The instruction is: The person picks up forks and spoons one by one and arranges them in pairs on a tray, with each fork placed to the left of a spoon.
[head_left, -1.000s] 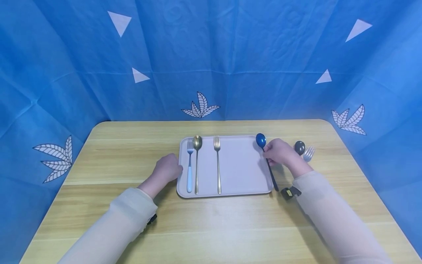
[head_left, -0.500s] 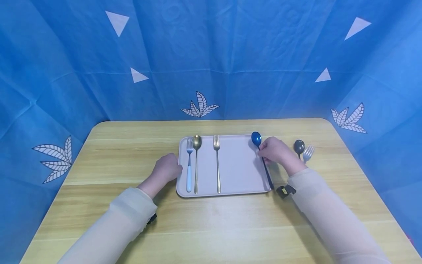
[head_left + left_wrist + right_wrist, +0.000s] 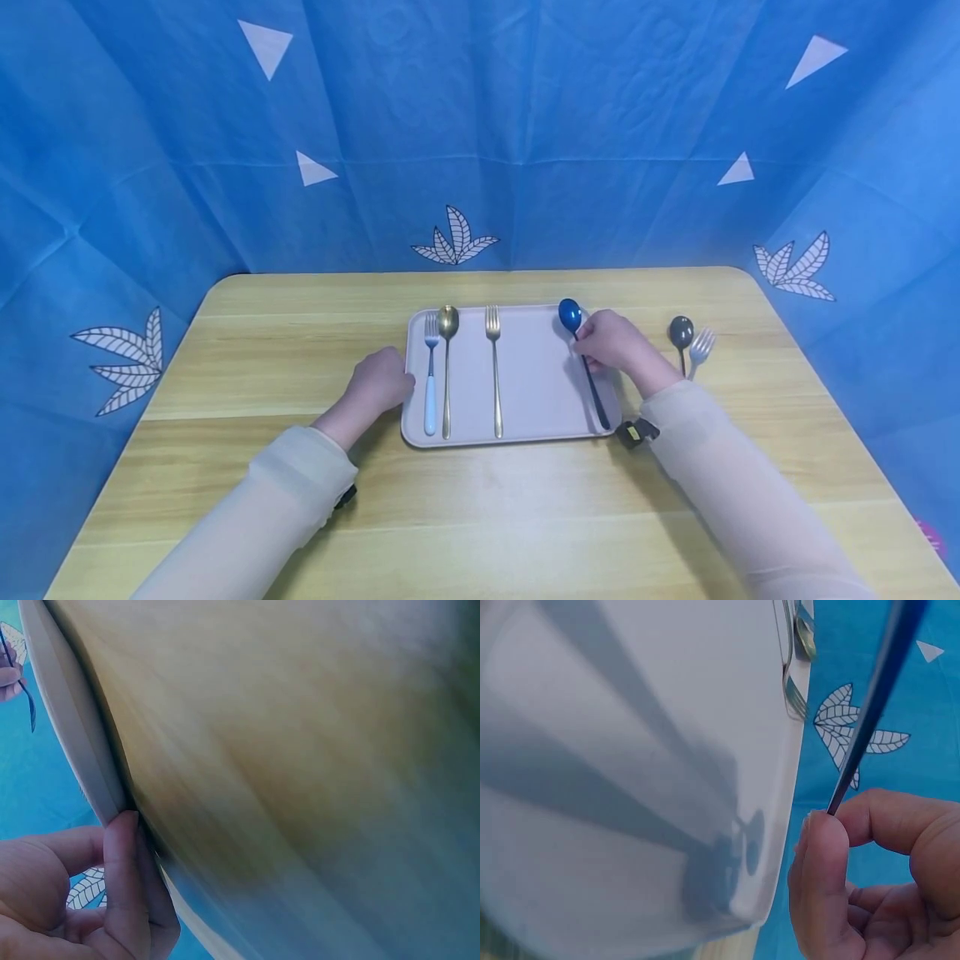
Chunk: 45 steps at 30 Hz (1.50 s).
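My right hand [image 3: 617, 343] pinches a long-handled blue spoon [image 3: 570, 315] by its handle, over the right part of a pale tray [image 3: 536, 383]. In the right wrist view the spoon's handle [image 3: 866, 724] runs up from thumb and fingertip, and its shadow falls on the tray, so it is held above the surface. At the tray's left edge, my left hand [image 3: 375, 381] holds the rim; the left wrist view has its fingers [image 3: 124, 877] pinching the tray's side [image 3: 67, 712]. On the tray lie a blue-handled fork [image 3: 431, 400], a gold spoon [image 3: 448, 323] and a gold fork [image 3: 493, 329].
Right of the tray, a dark spoon [image 3: 681, 333] and a silver fork [image 3: 701, 347] lie on the wooden table [image 3: 480, 517], close together. A blue curtain [image 3: 480, 108] hangs behind the table and along its sides.
My right hand has carried the blue spoon leftward, from the tray's right edge to farther in over the tray. The left hand stays at the tray's left edge.
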Each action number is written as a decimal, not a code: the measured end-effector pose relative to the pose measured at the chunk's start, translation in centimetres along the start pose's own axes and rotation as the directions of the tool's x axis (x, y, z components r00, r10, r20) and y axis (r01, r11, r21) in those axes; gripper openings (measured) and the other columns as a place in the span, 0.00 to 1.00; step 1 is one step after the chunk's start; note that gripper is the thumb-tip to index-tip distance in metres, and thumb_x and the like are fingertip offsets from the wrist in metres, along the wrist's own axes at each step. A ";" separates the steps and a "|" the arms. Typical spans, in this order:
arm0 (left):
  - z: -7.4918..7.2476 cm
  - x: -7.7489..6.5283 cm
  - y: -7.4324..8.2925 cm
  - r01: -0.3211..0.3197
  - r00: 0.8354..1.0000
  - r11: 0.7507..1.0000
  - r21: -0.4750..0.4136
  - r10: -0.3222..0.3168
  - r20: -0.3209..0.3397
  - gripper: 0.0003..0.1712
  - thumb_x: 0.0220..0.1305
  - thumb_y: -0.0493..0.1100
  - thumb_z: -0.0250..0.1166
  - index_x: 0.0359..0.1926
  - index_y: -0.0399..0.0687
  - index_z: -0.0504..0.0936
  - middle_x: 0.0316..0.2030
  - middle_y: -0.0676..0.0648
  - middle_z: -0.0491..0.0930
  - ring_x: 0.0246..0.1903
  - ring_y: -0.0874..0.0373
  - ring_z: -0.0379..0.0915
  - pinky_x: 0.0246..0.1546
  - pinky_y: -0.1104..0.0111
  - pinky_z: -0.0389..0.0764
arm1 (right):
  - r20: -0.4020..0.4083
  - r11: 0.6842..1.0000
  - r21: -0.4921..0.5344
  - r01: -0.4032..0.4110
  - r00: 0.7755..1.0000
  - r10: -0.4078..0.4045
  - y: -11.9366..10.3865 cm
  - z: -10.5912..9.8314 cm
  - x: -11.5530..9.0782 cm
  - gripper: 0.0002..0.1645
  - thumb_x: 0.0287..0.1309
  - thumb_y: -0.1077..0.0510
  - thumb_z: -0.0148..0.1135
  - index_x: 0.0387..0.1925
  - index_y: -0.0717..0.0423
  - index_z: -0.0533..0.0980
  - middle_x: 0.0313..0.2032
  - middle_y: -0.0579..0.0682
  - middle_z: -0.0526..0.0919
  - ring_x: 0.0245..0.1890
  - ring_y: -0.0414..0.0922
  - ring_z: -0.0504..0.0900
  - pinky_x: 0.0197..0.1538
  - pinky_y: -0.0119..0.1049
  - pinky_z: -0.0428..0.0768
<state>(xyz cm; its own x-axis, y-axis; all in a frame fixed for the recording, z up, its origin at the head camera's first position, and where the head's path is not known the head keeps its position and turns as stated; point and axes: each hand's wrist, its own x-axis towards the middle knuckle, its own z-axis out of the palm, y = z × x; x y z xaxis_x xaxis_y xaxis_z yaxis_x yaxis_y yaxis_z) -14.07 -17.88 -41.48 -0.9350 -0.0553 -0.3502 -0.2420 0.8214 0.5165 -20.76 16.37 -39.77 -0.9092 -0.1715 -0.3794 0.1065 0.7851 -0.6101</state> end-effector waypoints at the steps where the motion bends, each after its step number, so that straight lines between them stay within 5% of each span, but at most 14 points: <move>1: 0.0 0.0 0.1 0.001 1.000 1.000 -0.002 -0.001 0.000 0.04 0.63 0.34 0.55 0.30 0.39 0.73 0.24 0.44 0.73 0.23 0.53 0.70 0.23 0.67 0.70 | 0.000 1.000 0.001 0.001 1.000 -0.001 -0.1 0.1 0.0 0.10 0.62 0.61 0.63 0.39 0.66 0.76 0.28 0.54 0.79 0.23 0.41 0.79 0.32 0.35 0.82; 27: -0.1 0.1 0.1 0.011 1.000 1.000 0.004 -0.011 0.015 0.04 0.64 0.35 0.55 0.33 0.39 0.74 0.26 0.43 0.74 0.25 0.52 0.72 0.25 0.66 0.72 | 0.014 0.999 -0.032 -0.025 1.000 0.025 -2.8 2.4 1.0 0.07 0.61 0.61 0.64 0.30 0.61 0.78 0.22 0.51 0.79 0.22 0.44 0.82 0.33 0.37 0.81; 40: 0.1 0.3 -0.1 0.007 1.000 1.000 0.009 -0.007 0.020 0.05 0.64 0.35 0.54 0.32 0.39 0.74 0.25 0.43 0.74 0.24 0.52 0.71 0.24 0.67 0.71 | 0.000 1.000 -0.014 -0.021 1.000 0.021 -4.0 3.6 1.5 0.07 0.60 0.62 0.65 0.36 0.64 0.79 0.29 0.55 0.82 0.22 0.44 0.84 0.31 0.35 0.84; 45: 0.1 0.4 0.0 0.003 1.000 1.000 0.022 -0.004 0.019 0.04 0.64 0.35 0.55 0.33 0.39 0.74 0.26 0.43 0.74 0.25 0.52 0.71 0.24 0.66 0.72 | 0.002 0.999 -0.030 -0.013 1.000 0.013 -4.3 3.9 1.5 0.05 0.60 0.62 0.64 0.32 0.62 0.78 0.25 0.53 0.81 0.21 0.44 0.83 0.30 0.35 0.83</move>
<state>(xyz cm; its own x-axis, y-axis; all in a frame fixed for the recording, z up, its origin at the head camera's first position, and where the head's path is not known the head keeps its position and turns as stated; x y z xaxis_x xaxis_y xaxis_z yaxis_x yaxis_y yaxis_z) -14.37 -17.87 -41.71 -0.9291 -0.0479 -0.3666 -0.2396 0.8333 0.4982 -21.01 10.41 -40.49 -0.9068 -0.1626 -0.3889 0.1063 0.8046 -0.5842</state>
